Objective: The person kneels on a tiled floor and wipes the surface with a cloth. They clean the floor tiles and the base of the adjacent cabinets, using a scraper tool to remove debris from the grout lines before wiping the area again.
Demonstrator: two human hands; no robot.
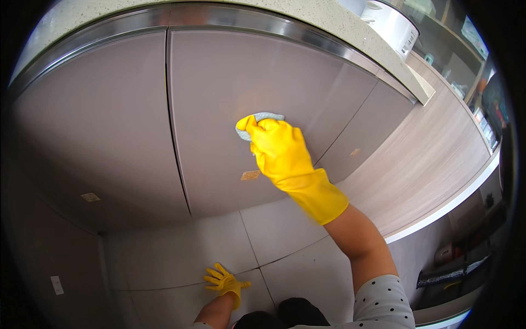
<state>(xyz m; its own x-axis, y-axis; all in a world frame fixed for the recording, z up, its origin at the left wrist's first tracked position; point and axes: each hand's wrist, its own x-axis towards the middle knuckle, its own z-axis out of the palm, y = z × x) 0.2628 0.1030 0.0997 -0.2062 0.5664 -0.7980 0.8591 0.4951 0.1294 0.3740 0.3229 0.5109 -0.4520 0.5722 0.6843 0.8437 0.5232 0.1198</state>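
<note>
My right hand, in a yellow rubber glove, is closed on a grey cleaning cloth. It presses the cloth flat against a glossy mauve cabinet door. Part of the cloth is hidden under the gloved fingers. Low down, near the grey tiled floor, my left hand is also in a yellow glove. Its fingers are spread apart and it holds nothing; whether it touches the tiles I cannot tell.
A speckled countertop juts out above the doors, with a white appliance on it. Small labels, one of them a tan sticker, are on the doors. A wood-grain panel stands at right, beside shelves.
</note>
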